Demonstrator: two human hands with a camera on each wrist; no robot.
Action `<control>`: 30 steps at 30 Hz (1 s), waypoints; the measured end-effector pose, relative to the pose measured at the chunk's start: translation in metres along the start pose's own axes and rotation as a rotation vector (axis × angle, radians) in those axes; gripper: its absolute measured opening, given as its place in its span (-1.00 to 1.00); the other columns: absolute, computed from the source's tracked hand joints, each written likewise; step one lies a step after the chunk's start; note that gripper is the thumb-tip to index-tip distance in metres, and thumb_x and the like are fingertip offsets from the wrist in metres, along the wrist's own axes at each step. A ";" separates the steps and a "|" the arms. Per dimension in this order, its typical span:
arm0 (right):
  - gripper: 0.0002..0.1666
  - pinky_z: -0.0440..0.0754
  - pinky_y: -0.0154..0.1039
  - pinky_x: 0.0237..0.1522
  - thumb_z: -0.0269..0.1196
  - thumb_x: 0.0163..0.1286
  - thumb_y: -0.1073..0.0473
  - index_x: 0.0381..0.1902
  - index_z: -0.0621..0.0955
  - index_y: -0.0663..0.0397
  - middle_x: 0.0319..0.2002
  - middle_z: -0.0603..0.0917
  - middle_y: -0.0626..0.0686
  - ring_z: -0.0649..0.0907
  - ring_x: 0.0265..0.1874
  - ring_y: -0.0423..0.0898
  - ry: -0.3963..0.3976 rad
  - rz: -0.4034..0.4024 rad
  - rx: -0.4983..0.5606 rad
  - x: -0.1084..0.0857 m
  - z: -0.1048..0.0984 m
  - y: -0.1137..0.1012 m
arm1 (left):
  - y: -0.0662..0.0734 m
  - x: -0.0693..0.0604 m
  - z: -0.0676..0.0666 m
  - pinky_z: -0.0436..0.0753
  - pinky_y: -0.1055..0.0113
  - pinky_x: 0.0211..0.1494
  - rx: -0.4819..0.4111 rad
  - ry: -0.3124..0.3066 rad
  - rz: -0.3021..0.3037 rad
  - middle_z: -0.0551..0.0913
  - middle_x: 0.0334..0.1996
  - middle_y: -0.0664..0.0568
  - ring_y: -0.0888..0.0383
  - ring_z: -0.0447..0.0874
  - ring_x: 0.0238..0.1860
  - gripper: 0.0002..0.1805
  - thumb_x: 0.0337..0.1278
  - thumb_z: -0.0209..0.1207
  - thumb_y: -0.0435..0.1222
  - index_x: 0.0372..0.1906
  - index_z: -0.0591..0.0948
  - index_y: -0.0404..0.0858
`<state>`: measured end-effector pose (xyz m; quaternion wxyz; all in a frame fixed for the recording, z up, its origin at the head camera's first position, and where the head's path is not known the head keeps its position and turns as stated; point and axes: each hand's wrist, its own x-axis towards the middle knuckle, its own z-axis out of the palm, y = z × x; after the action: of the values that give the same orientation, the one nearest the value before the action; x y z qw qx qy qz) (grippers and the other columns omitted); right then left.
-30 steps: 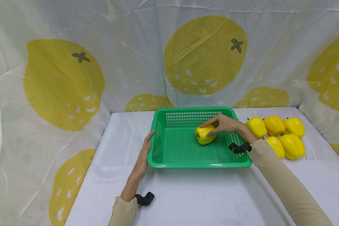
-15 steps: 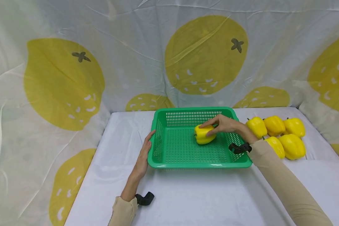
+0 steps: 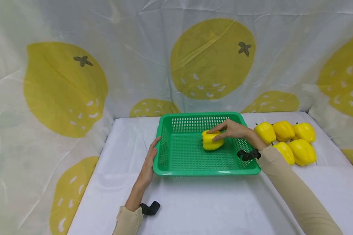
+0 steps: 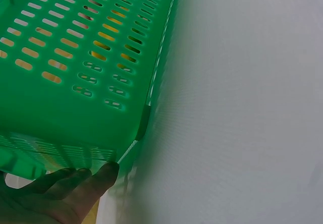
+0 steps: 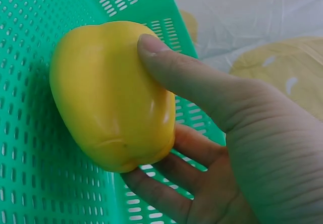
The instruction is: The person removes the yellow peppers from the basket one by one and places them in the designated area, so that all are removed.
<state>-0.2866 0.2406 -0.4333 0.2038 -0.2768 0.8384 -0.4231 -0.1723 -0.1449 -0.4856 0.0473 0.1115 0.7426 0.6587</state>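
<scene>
My right hand grips a yellow bell pepper inside the green basket. In the right wrist view the thumb lies along one side of the pepper and the fingers reach behind it. The pepper lies on its side, with its stem toward the left in the head view. My left hand rests against the basket's left side. In the left wrist view the extended fingers touch the outer wall below the slotted side of the basket.
Several more yellow bell peppers sit close together on the white tablecloth, right of the basket. Behind the table hangs a pale curtain with large lemon prints. Each wrist wears a black camera mount.
The pepper has shifted slightly left in the basket and turned a little, with the right hand on it. The left hand stays at the basket's side.
</scene>
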 end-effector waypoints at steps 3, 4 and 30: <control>-0.53 0.60 0.08 0.28 0.50 0.29 0.14 0.17 0.74 0.04 0.22 0.71 0.18 0.63 0.29 0.17 -0.005 0.010 0.029 0.001 0.000 0.000 | -0.001 0.000 0.000 0.02 -0.12 0.57 -0.005 -0.001 -0.004 0.00 0.65 0.18 0.03 0.04 0.58 -0.47 0.71 -0.45 0.05 0.62 0.09 0.30; -0.53 0.62 0.04 0.27 0.50 0.29 0.13 0.17 0.74 0.03 0.21 0.71 0.17 0.63 0.28 0.15 -0.004 0.014 0.035 0.001 0.000 0.000 | -0.001 0.000 0.000 0.02 -0.12 0.57 -0.005 0.000 -0.005 0.01 0.65 0.18 0.04 0.05 0.58 -0.48 0.71 -0.45 0.05 0.61 0.10 0.30; -0.54 0.68 -0.28 0.10 0.43 0.38 0.07 0.22 0.71 0.00 0.23 0.70 0.16 0.72 0.15 -0.03 0.007 0.051 0.113 0.002 -0.001 0.003 | -0.002 0.000 -0.001 0.03 -0.15 0.58 -0.014 -0.005 -0.002 -0.01 0.66 0.17 0.02 0.04 0.59 -0.47 0.70 -0.47 0.06 0.62 0.08 0.29</control>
<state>-0.2890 0.2413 -0.4352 0.2269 -0.2418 0.8207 -0.4653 -0.1726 -0.1460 -0.4874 0.0508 0.1120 0.7381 0.6634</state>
